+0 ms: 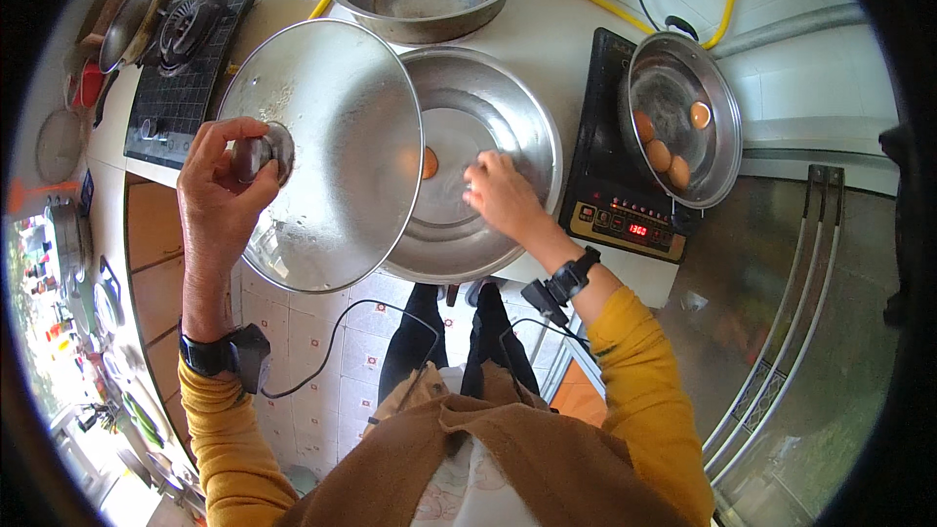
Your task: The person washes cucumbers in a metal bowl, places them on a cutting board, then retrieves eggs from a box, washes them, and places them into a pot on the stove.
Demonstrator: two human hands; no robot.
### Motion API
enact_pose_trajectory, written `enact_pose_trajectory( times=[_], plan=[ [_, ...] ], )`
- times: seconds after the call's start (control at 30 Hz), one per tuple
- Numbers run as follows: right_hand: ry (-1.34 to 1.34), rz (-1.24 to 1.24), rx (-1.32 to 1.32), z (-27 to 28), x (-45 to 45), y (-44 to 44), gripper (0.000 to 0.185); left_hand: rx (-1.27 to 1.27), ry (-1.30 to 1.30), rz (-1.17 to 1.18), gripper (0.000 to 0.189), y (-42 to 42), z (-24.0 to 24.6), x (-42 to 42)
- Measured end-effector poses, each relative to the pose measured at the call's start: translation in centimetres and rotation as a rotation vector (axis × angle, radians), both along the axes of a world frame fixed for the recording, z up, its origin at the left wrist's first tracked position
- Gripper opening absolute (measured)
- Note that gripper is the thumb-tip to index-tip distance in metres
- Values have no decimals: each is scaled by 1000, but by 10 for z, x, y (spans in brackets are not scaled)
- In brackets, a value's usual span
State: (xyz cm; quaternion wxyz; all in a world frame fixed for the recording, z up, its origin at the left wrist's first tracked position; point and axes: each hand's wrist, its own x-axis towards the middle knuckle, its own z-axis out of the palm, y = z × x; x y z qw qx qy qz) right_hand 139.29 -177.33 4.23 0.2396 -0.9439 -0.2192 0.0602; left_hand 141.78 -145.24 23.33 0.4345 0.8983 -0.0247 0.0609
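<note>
My left hand (227,176) grips the round knob (252,157) of a glass lid (333,161) with a metal rim. The lid is tilted over the left part of a wide stainless steel basin (538,124). Behind the lid's right edge, a brown egg (430,163) lies on the basin floor, partly seen through the glass. My right hand (504,194) hovers over the basin, right of that egg. Its fingers are loosely curled and somewhat blurred, with nothing visible between them. Water drops and smears mark the lid.
On the right, a steel pan (692,161) with several brown eggs (659,156) sits on a lit induction cooker (600,154). A two-handled steel pot (432,25) stands behind the basin. Further left is a gas hob (194,66) with a frying pan (132,25). A yellow hose (593,0) runs along the wall.
</note>
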Motion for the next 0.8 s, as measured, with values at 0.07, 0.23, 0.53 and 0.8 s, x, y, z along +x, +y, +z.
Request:
enact_pose_trajectory(
  times=[0.07,0.23,0.53,0.8],
  plan=[
    [23,-165,77,-12,17,5,18,-26,17,6,33,4,-1,-3],
    [50,-372,-21,-14,49,54,28,3,12,16,32,6,-1,-5],
    [-264,146,-238,-9,9,86,28,13,4,-10,33,11,2,-6],
    [-19,31,-125,-4,24,41,36,-56,63,-75,31,-10,0,-5]
  ],
)
